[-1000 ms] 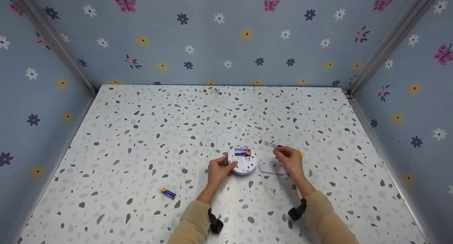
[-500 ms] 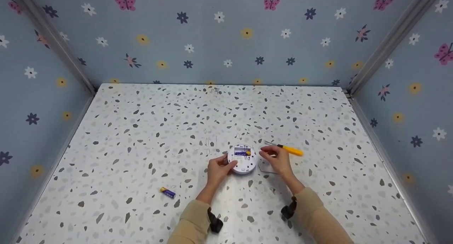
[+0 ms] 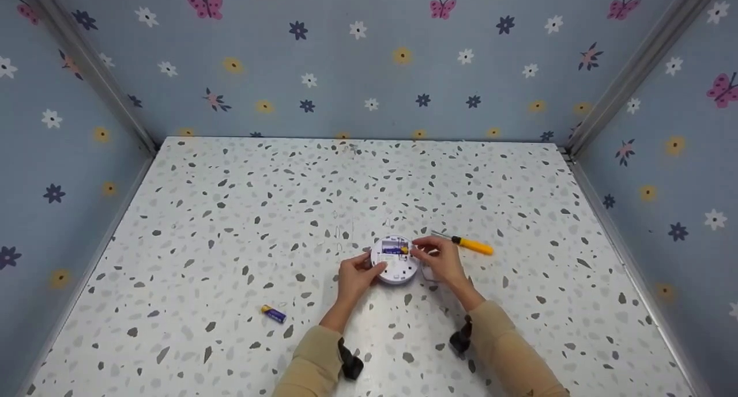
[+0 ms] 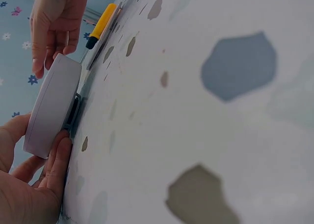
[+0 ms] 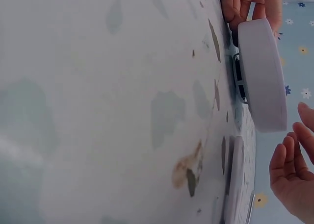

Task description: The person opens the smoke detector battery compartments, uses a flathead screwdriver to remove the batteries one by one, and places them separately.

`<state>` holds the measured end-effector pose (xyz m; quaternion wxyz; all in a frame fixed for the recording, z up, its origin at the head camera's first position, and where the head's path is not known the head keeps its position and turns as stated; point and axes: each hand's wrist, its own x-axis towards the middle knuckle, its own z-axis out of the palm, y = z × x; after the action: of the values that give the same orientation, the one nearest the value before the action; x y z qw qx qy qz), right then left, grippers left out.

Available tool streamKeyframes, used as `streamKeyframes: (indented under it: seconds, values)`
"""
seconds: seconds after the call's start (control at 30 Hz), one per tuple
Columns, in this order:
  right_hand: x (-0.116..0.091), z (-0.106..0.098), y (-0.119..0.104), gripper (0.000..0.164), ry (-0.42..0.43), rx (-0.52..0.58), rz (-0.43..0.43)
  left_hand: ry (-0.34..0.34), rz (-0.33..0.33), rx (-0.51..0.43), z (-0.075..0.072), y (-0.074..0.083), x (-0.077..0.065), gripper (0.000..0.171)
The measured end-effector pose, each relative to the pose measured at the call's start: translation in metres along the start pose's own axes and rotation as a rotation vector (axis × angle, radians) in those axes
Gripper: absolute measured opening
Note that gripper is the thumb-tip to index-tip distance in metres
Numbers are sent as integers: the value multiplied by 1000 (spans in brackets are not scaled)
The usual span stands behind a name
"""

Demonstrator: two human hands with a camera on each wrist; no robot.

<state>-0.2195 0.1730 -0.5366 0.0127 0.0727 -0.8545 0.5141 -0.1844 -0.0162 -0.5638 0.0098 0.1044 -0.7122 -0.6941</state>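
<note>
1. Count: one device (image 3: pixel 398 264), two batteries (one inside the device (image 3: pixel 394 250), one loose on the table (image 3: pixel 273 314)), one screwdriver (image 3: pixel 474 245), one plate (image 3: pixel 428 273) partly behind the right hand (image 3: pixel 443 260).
2. Device: round, white, thick-sided; compartment facing up, small dark holes on face, dark slotted part below. Located between both hands.
3. Left hand (image 3: pixel 356 277) grips device edge, thumb on face. Right fingers loosely bent beside opposite edge, thumb apart; contact cannot be told.
4. Table (image 3: pixel 230 224): white, grey-flecked. Walls (image 3: pixel 369 63): blue, flowers, butterflies.
</note>
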Motion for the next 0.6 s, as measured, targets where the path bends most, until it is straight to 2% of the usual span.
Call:
streamKeyframes:
  seconds: [0.27,0.6]
  values:
    - [5,4,0,22,-41,4,7,2,-13,42,-1,2,-1,50]
    - [8,2,-2,18,-70,-34,42,16,-19,76,-1,2,0,50]
